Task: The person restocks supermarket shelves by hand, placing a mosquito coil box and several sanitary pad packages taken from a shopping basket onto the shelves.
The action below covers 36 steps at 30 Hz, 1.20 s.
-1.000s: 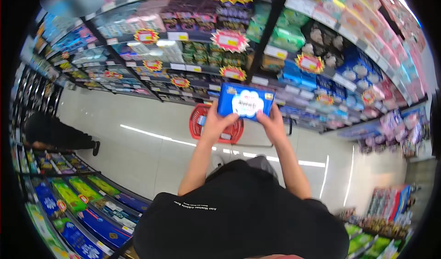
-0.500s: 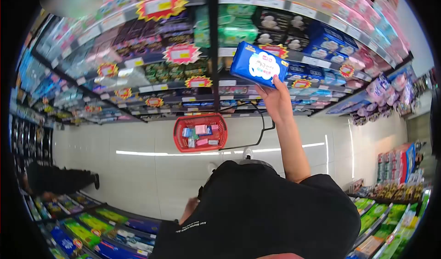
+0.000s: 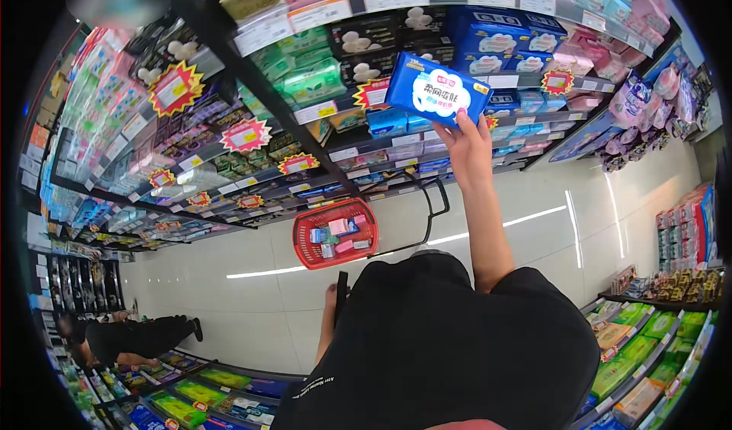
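Note:
My right hand [image 3: 467, 144] is stretched toward the shelves, gripping a blue pack of sanitary pads [image 3: 408, 87] by its lower right corner. The thumb lies on the printed front with its white cloud shape, which faces me; the other fingers are mostly behind the pack. Low at my left side, my left hand [image 3: 331, 296] shows only in part, beside a narrow black object [image 3: 341, 287]. Its fingers are too small to make out. On the floor ahead stands a red shopping basket [image 3: 300, 239] with several small packs inside.
Shelves of packs [image 3: 313, 79] with price labels and starburst signs rise in front. The basket's long black handle [image 3: 431, 216] extends rightward. Another person [image 3: 141, 337] is at the far left. Low shelves of green packs [image 3: 629, 361] flank me behind.
My view has turned, so the shelves slant and shift left. The blue pack stays in my right hand, now a little higher in view. More of my left forearm shows.

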{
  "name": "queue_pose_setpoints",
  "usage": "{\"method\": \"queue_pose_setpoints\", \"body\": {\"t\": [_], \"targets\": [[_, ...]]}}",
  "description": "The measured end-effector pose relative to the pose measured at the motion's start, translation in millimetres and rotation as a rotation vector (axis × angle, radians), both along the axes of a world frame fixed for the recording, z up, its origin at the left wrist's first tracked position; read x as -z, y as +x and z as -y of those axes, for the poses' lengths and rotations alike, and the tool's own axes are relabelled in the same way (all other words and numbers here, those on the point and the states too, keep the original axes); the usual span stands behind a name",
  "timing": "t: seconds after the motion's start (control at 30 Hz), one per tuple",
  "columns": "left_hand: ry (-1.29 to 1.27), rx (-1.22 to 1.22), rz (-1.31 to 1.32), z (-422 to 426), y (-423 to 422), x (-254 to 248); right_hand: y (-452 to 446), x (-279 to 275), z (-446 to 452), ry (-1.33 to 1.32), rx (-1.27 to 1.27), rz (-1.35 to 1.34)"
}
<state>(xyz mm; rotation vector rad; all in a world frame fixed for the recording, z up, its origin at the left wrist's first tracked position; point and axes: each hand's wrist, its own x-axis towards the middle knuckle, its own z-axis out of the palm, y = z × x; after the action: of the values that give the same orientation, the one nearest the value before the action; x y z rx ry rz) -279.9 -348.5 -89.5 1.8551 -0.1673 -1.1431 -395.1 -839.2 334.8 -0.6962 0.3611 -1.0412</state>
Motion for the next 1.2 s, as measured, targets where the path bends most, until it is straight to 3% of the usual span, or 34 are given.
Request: {"method": "queue_pose_setpoints", "body": {"t": [0.1,0.13,0.2,0.27,0.3,0.33,0.4,0.6,0.7,0.8,0.9,0.97,1.03,1.2], "targets": [[0.099,-0.214,-0.043,66.6,11.5,-45.8,-15.3,3.4,22.6,-0.026,-0.010,-0.022],[0.002,-0.297,-0.120,82.0,8.4,-54.8,-20.5,3.7,30.6,-0.041,-0.008,-0.036],[0.041,-0.296,-0.125,103.3,0.9,-61.9,-31.5,1.3,43.4,-0.057,-0.015,-0.060],[0.102,-0.200,-0.128,112.1,-14.4,-51.4,-42.2,2.8,58.2,-0.061,-0.026,-0.088],[0.085,-0.113,-0.122,101.9,-18.7,-12.1,-46.7,5.9,65.8,-0.056,-0.036,-0.088],[0.179,0.096,-0.016,111.9,-29.7,-31.3,-51.7,10.2,73.6,-0.051,-0.045,-0.088],[0.256,0.082,0.188,110.2,-54.1,-4.6,-59.7,15.1,82.8,-0.033,-0.054,-0.086],[-0.002,-0.097,0.048,110.1,-57.8,0.7,-63.8,18.9,90.1,0.001,-0.040,-0.103],[0.125,0.062,-0.002,106.3,-46.0,1.9,-64.9,19.8,82.7,-0.010,-0.037,-0.151],[0.107,0.259,0.094,92.5,-33.3,41.3,-74.9,15.4,72.6,0.007,-0.002,-0.207],[0.224,0.478,0.006,109.5,-21.3,29.5,-88.4,12.0,66.6,0.057,0.063,-0.273],[0.162,0.489,-0.083,114.0,-17.2,29.7,-98.0,10.4,64.2,0.086,0.124,-0.302],[0.260,0.227,-0.352,135.6,-15.0,25.3,-103.9,4.9,59.6,0.103,0.182,-0.323],[0.300,0.310,-0.313,160.8,20.2,35.7,-118.5,13.4,55.8,0.072,0.251,-0.344]]}}
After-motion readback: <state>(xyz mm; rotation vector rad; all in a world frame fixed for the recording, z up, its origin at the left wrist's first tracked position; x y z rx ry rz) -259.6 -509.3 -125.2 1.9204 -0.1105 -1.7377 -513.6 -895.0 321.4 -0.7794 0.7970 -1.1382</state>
